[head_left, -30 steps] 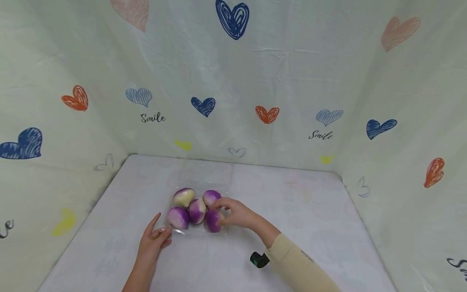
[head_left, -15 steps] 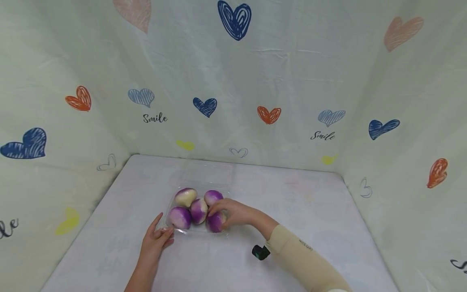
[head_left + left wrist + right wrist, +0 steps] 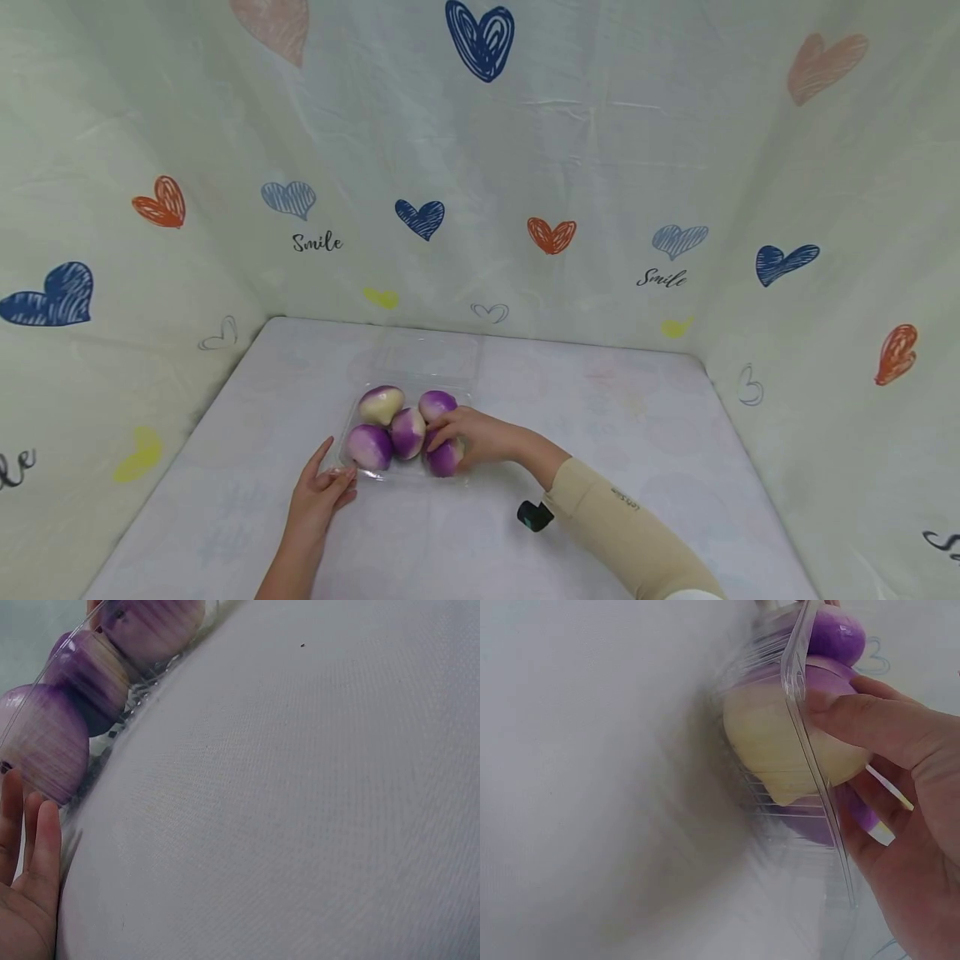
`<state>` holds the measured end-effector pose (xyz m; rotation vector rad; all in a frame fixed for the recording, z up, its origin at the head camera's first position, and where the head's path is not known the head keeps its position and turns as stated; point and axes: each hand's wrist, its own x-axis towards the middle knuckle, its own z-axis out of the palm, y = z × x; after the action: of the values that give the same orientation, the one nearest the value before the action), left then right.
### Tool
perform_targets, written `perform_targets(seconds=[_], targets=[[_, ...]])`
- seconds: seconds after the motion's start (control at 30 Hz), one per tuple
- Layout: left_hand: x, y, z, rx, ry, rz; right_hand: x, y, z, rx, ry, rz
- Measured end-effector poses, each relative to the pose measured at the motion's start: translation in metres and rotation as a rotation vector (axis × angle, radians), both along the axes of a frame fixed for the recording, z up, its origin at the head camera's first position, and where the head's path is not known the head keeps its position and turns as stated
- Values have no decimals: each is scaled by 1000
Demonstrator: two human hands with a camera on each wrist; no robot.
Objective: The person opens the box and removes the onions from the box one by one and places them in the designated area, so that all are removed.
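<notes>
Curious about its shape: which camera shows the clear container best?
The head view: it takes in nearly the whole clear container, lid included. The right wrist view shows some rim and ribbed wall up close; the left wrist view, only a portion, upper left.

The whitish table (image 3: 600,467) carries 1 clear plastic container (image 3: 408,472), lid (image 3: 427,357) open.

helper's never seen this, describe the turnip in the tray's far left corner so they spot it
On the white table sits an open clear plastic tray. In its far left corner, seen from the head camera, lies the pale turnip. It shows mostly cream with purple towards its far side, unlike the mostly purple turnip nearer the left hand.
</notes>
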<state>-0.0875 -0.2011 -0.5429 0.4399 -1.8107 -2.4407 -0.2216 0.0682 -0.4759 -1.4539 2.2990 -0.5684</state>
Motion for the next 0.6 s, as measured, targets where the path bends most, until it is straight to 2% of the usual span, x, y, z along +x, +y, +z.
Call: perform_targets(seconds=[0.23, 0.6], targets=[[0, 0, 0, -11, -16, -2, 0, 1, 0, -7, -28, -8], [-1, -1, -1, -17, -24, -4, 1, 1, 4, -9, 2, -1]])
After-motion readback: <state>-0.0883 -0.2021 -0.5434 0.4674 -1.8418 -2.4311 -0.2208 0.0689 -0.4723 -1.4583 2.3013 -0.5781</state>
